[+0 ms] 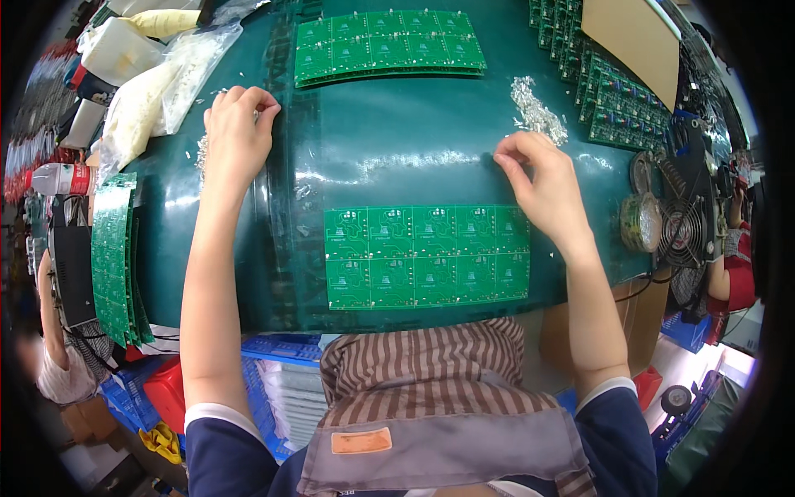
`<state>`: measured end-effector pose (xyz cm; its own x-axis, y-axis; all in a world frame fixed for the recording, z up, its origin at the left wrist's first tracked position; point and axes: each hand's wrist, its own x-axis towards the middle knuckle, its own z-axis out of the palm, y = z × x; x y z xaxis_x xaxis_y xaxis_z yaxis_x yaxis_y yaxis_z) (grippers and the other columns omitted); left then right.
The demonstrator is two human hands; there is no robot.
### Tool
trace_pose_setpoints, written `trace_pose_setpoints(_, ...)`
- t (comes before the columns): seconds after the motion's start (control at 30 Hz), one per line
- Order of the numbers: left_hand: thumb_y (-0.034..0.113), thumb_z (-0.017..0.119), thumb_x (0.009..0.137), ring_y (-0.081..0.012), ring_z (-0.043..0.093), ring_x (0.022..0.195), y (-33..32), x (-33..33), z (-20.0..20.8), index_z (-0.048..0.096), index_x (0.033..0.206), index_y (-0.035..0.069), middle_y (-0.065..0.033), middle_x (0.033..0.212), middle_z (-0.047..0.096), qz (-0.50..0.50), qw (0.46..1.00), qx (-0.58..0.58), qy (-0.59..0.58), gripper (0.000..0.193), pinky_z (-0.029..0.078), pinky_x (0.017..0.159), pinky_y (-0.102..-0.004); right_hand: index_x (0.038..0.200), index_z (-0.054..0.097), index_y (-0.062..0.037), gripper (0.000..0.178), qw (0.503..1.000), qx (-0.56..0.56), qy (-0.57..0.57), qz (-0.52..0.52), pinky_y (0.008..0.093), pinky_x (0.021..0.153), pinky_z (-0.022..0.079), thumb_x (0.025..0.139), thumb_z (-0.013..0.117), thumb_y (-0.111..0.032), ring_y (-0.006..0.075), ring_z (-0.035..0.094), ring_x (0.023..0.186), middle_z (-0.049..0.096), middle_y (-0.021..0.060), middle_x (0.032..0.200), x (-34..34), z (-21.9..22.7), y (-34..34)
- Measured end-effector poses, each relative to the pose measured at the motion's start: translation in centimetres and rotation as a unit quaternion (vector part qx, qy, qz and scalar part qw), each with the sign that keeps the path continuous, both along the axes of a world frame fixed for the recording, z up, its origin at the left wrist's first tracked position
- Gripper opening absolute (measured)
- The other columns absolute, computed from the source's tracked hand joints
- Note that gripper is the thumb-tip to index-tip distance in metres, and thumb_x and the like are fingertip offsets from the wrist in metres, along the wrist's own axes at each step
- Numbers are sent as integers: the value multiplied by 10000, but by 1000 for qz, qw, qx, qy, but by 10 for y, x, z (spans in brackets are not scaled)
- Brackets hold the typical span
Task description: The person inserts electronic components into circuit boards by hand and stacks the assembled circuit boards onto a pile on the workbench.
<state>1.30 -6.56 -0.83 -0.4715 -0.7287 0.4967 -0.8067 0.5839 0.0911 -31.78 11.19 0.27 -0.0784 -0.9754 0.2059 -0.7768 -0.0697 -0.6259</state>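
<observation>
A green circuit board panel lies flat on the green table mat in front of me, with small printed sections in rows. Up and to its left, my left hand is over a heap of small pale parts, mostly hidden behind it. Its thumb and forefinger are pinched together. My right hand hangs just beyond the panel's upper right corner, below another pile of small whitish parts. Those fingertips are also brought together. Anything between the fingers of either hand is too small to make out.
A stack of green boards lies at the far middle. More boards stand at the left edge and far right. Plastic bags, a bottle, a tape roll and a fan line the sides. Other people sit at both edges.
</observation>
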Motion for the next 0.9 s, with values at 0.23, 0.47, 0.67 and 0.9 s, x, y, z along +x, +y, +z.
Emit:
trace_pose_setpoints(0.23, 59, 712, 880, -164, 655, 812, 107, -51, 29, 708, 1022, 30, -92, 873, 709, -69, 934, 274, 218, 145, 497, 775, -293, 915, 665, -23, 47, 993, 27, -118, -2, 372, 764, 527, 869, 674, -24, 283, 661, 838, 681, 112, 846, 61, 8, 26)
trace_pose_setpoints(0.47, 31, 736, 845, -237, 643, 747, 160, -75, -3, 722, 927, 26, -99, 812, 681, -95, 951, 203, 213, 84, 514, 704, -336, 884, 652, -10, 37, 993, -7, -118, 10, 388, 809, 503, 853, 672, -5, 305, 635, 902, 668, 114, 887, 62, -11, 26)
trace_pose_setpoints(0.67, 14, 737, 841, -244, 655, 769, 168, -78, -7, 711, 916, 23, -96, 830, 694, -67, 952, 171, 246, 80, 519, 714, -338, 885, 655, -15, 45, 995, -23, -101, 16, 388, 809, 502, 847, 674, 1, 305, 637, 890, 671, 107, 884, 62, -14, 27)
trace_pose_setpoints(0.9, 0, 731, 845, -227, 665, 783, 168, -76, -7, 716, 929, 17, -91, 852, 709, -66, 940, 190, 275, 87, 519, 728, -316, 884, 651, -24, 50, 995, -26, -90, 16, 392, 810, 498, 848, 672, 2, 308, 633, 879, 665, 102, 878, 63, -16, 27)
